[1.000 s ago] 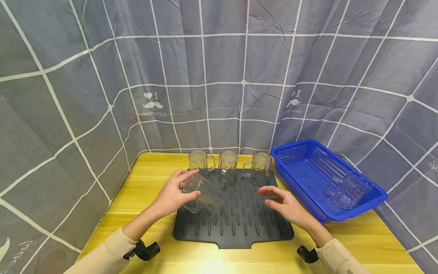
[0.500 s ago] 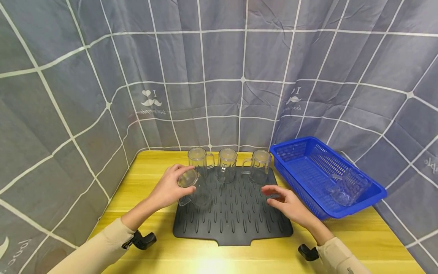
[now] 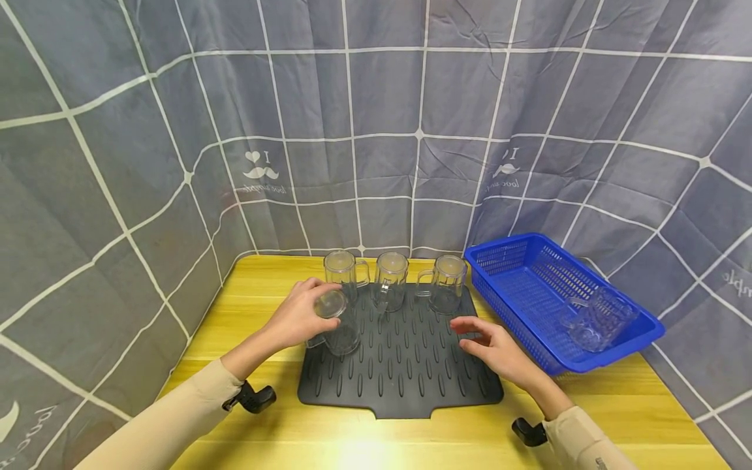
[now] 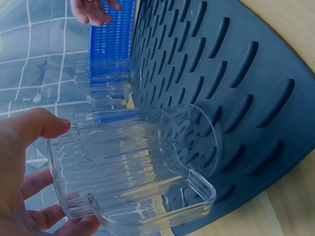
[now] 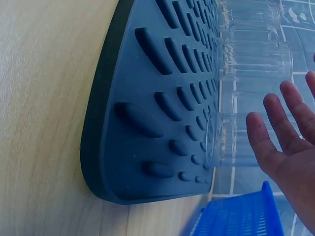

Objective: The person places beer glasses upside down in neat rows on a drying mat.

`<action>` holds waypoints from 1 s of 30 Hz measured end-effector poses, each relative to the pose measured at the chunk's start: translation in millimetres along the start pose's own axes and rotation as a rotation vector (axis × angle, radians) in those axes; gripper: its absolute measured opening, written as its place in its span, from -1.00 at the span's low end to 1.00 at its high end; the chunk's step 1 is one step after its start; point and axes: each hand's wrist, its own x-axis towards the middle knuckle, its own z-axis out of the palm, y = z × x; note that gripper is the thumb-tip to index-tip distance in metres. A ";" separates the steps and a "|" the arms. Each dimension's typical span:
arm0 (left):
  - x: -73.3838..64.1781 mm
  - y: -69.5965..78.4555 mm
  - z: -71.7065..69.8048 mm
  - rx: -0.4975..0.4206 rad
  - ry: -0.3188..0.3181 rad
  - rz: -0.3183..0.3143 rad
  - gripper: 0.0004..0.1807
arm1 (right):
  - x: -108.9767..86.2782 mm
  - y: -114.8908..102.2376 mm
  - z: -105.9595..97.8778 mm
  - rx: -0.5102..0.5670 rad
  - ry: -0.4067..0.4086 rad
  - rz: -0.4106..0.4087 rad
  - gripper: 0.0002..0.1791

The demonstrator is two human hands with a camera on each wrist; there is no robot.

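Note:
My left hand [image 3: 296, 316] grips a clear glass mug [image 3: 342, 336] around its base end, with thumb and fingers on opposite sides. This mug stands bottom up on the left part of the black ridged mat [image 3: 405, 375]. The left wrist view shows its handle [image 4: 202, 196] and its wide mouth at the mat surface. My right hand [image 3: 490, 347] is held over the mat's right edge, fingers loosely bent and holding nothing. Behind the left hand, along the mat's far edge, three more upside-down glass mugs [image 3: 390, 282] stand in a row.
A blue plastic basket [image 3: 511, 320] sits at the right, close to the mat, with a clear glass mug [image 3: 602, 320] lying in its near end. The yellow wooden table [image 3: 276, 277] is bordered by a grey checked curtain [image 3: 382, 170].
The mug in my left hand has turned from a slanted pose to standing bottom up, its mouth swinging down and leftward onto the mat. My right hand has hardly moved.

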 end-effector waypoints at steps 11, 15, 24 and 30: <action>3.5 2.5 5.2 0.045 -0.024 0.016 -0.27 | 0.2 0.4 0.4 0.032 -0.008 0.008 -0.62; 4.8 2.7 5.3 0.071 -0.045 0.018 -0.27 | -0.2 0.7 0.5 0.024 -0.003 0.011 -0.61; 6.0 4.5 4.8 0.082 -0.090 0.028 -0.26 | -0.8 1.8 2.1 0.019 -0.009 0.021 -0.62; 6.8 4.4 5.3 0.086 -0.087 0.035 -0.24 | -1.1 3.1 2.4 0.020 -0.016 0.022 -0.63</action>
